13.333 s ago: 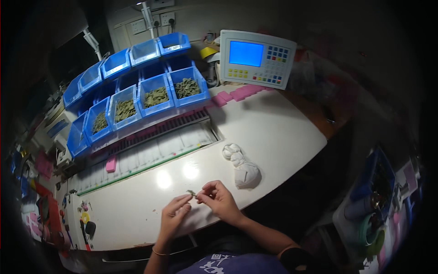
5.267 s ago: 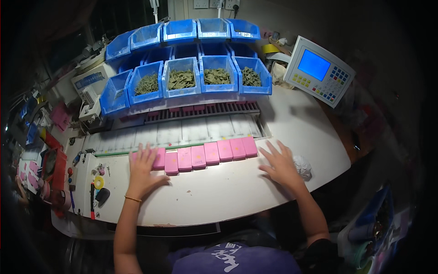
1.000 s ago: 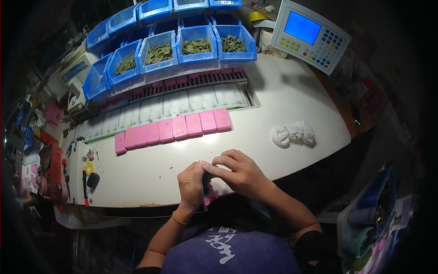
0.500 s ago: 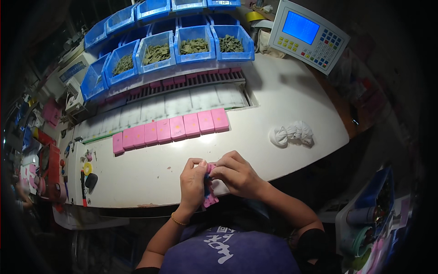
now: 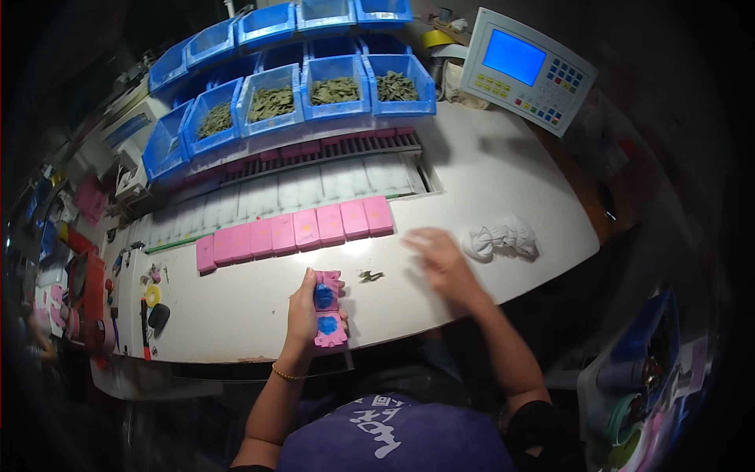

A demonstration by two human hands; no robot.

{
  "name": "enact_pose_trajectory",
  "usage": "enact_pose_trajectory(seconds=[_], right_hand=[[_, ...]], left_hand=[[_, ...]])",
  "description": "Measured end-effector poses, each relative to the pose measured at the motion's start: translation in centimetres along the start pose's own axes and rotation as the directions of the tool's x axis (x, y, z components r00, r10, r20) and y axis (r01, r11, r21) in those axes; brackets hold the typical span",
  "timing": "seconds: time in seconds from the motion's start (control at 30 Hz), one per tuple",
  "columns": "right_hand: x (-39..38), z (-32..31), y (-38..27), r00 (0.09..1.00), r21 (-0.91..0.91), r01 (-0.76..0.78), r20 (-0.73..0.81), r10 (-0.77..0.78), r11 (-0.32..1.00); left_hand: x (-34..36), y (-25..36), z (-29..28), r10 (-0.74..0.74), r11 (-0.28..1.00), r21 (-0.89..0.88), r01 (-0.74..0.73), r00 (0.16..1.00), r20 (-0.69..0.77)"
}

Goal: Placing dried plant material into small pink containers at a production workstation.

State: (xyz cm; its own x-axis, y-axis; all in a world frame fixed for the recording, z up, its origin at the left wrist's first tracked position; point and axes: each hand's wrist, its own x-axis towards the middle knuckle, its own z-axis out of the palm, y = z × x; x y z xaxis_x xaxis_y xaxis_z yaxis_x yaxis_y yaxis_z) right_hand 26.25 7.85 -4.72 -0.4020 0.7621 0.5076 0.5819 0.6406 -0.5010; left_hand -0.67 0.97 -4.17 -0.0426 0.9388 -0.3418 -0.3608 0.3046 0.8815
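Note:
My left hand [image 5: 301, 308] is closed round a pink two-part mould [image 5: 331, 322], which lies spread in its grip above the near table edge. Blue hollows show in both halves of the mould. Just right of it, a small greenish piece with a forked shape [image 5: 370, 276] rests on the white tabletop. My right hand [image 5: 442, 266] is blurred by motion over the table, its fingers stretched and apart, and nothing shows in them. It is between the greenish piece and a bundled white cloth [image 5: 505, 238].
A row of pink blocks [image 5: 305, 228] lies across the table [image 5: 503, 173]. Behind it stand a slotted rack [image 5: 338, 150] and blue bins [image 5: 338, 88], several holding greenish pieces. A control panel with a blue screen [image 5: 515, 57] is at far right. A black oval object [image 5: 159, 316] lies at left.
My hands have parted: the left moved slightly left with the mould, now spread wide, and the right swung away to the right and farther out. The greenish piece now lies on the table.

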Motion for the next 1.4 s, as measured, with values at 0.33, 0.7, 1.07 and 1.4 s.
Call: enact_pose_trajectory(seconds=[0.33,0.7,1.07,1.4], right_hand=[[-3.2,-13.0,6.9,0.901,-0.446,-0.219,0.248,0.356,0.868],[0.5,-0.1,-9.5,0.894,-0.155,0.425,0.224,-0.387,0.892],[-0.1,-0.3,-9.7,0.968,0.242,0.245,-0.117,-0.222,0.939],[-1.9,0.3,-11.8,0.990,0.396,0.136,-0.083,-0.112,0.908]], left_hand=[[0.0,0.8,-0.1,-0.098,0.991,-0.080,0.106,0.990,0.098],[-1.3,1.9,2.4,0.036,0.998,0.044,-0.040,0.995,0.096],[-1.4,2.5,1.7,0.124,0.984,0.124,-0.128,0.991,0.043],[-0.4,2.2,2.8,0.583,0.793,0.228,-0.565,0.812,-0.018]])
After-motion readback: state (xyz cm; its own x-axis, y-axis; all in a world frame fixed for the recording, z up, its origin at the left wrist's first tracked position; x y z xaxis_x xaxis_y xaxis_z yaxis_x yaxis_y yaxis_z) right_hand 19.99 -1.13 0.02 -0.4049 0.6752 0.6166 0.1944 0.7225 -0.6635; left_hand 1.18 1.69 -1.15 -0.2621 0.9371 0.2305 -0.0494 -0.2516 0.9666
